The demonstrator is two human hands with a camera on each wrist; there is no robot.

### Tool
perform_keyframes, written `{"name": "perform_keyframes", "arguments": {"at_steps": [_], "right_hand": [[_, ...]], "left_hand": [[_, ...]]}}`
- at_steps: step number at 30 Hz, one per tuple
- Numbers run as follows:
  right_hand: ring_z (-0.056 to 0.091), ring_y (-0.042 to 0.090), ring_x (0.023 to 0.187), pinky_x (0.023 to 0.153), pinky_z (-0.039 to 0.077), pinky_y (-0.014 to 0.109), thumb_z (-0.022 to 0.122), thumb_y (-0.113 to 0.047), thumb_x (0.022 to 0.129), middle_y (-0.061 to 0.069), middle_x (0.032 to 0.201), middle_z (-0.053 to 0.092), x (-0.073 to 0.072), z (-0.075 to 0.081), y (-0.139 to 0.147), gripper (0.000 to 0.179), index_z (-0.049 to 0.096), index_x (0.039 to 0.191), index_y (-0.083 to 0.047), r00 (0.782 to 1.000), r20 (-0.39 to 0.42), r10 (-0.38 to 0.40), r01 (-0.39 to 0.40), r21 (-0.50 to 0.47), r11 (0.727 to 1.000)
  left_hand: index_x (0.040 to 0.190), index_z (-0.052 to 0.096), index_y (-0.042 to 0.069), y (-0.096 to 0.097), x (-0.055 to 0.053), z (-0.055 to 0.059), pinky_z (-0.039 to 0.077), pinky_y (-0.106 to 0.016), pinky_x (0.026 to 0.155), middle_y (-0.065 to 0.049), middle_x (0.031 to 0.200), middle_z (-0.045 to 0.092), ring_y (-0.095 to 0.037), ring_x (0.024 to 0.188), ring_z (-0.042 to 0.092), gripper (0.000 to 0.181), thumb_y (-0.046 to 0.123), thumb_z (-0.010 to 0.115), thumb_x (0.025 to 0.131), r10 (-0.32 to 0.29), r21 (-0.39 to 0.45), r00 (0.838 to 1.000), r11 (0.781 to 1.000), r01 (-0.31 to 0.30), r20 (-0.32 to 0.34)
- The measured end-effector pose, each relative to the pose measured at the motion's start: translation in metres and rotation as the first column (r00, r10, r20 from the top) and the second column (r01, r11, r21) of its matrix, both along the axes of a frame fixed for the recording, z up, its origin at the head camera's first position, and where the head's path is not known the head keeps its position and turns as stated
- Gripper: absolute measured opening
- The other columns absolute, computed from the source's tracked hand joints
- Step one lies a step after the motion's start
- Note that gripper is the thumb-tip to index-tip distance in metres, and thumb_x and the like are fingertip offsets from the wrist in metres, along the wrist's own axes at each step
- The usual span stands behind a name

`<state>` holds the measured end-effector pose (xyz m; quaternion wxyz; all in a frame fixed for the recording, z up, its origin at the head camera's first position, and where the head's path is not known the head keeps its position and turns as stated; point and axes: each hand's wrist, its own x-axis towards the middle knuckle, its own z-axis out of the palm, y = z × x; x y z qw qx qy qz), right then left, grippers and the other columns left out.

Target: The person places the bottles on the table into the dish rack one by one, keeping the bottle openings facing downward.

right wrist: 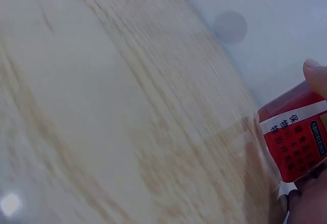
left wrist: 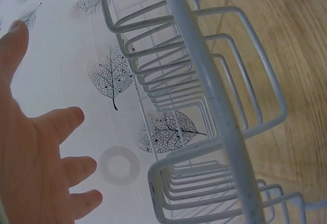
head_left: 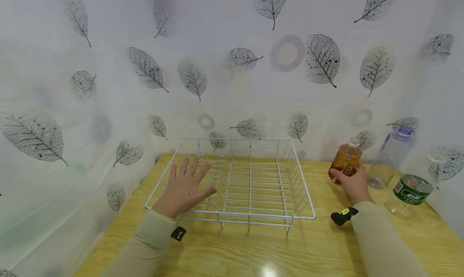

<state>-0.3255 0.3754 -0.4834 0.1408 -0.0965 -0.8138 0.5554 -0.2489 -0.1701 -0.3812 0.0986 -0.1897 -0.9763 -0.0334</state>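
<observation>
My right hand (head_left: 356, 186) grips a drink bottle (head_left: 346, 157) with a red and orange label and a white cap, at the right of the table. In the right wrist view the bottle's red label (right wrist: 296, 142) shows at the edge between thumb and fingers. My left hand (head_left: 185, 190) is spread palm down over the left part of a white wire dish rack (head_left: 250, 216), holding nothing. From the left wrist view, its fingers (left wrist: 61, 124) stay apart from the rack's wires (left wrist: 214, 91).
Beside the held bottle stands a clear bottle with a purple cap (head_left: 404, 130). Nearer, at the right, is a clear bottle with a green label (head_left: 412, 189). Behind the wooden table (head_left: 224, 253) hangs a leaf-patterned curtain (head_left: 224, 95), which also runs down the left side.
</observation>
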Motion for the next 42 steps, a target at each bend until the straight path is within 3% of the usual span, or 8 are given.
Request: {"name": "perform_keyframes", "arguments": {"at_steps": [8,14,24,33,38,42], "right_hand": [[0.029,0.047,0.139,0.112,0.029,0.063,0.069,-0.05,0.093,0.03,0.157,0.021,0.001,-0.004,-0.011,0.109,-0.002,0.161,-0.004,0.998,0.055,-0.021,0.022,-0.027,0.999],[0.031,0.047,0.139,0.111,0.03,0.063,0.068,-0.052,0.093,0.031,0.156,0.024,-0.001,-0.007,-0.014,0.106,0.003,0.159,0.0,0.996,0.071,-0.048,0.05,-0.026,0.998],[0.034,0.043,0.14,0.115,0.029,0.059,0.066,-0.06,0.091,0.028,0.155,0.032,0.0,-0.008,-0.028,0.104,0.015,0.157,0.002,0.994,0.094,-0.061,0.063,-0.014,0.998],[0.039,0.039,0.132,0.108,0.036,0.054,0.066,-0.053,0.094,0.028,0.149,0.038,0.011,-0.004,-0.043,0.093,0.022,0.154,0.003,0.998,0.059,-0.026,0.025,0.012,1.0],[0.042,0.036,0.122,0.1,0.037,0.05,0.065,-0.053,0.095,0.026,0.141,0.042,0.019,-0.003,-0.043,0.087,0.027,0.149,0.004,0.997,0.064,-0.038,0.035,0.048,0.998],[0.041,0.038,0.129,0.106,0.036,0.054,0.063,-0.053,0.096,0.027,0.146,0.04,0.026,0.002,-0.04,0.088,0.024,0.15,0.004,0.998,0.068,-0.016,0.013,0.041,0.999]], "left_hand": [[0.162,0.029,0.025,-0.001,0.0,0.0,0.006,-0.073,0.114,-0.017,0.167,0.011,-0.044,0.152,0.008,0.088,0.079,0.037,0.093,0.008,-0.019,1.0,1.0,-0.008,0.002],[0.162,0.03,0.024,-0.002,0.0,-0.001,0.006,-0.073,0.115,-0.016,0.168,0.011,-0.044,0.152,0.008,0.085,0.075,0.044,0.094,0.013,-0.013,1.0,1.0,-0.013,0.001],[0.161,0.033,0.022,-0.001,-0.006,-0.004,0.007,-0.073,0.114,-0.019,0.167,0.014,-0.045,0.151,0.01,0.084,0.074,0.042,0.095,0.003,0.025,1.0,1.0,-0.003,0.002],[0.162,0.028,0.022,0.014,-0.007,0.002,0.004,-0.074,0.114,-0.018,0.167,0.01,-0.045,0.152,0.004,0.083,0.068,0.048,0.096,-0.012,0.12,1.0,0.993,0.012,-0.002],[0.162,0.027,0.021,0.027,-0.004,0.009,0.003,-0.072,0.115,-0.018,0.167,0.008,-0.043,0.152,0.001,0.084,0.071,0.044,0.097,-0.042,0.169,0.999,0.985,0.038,0.017],[0.162,0.03,0.021,0.033,-0.002,0.01,0.005,-0.072,0.115,-0.018,0.167,0.008,-0.042,0.152,0.002,0.086,0.075,0.041,0.095,-0.066,0.17,0.997,0.984,0.06,0.03]]}}
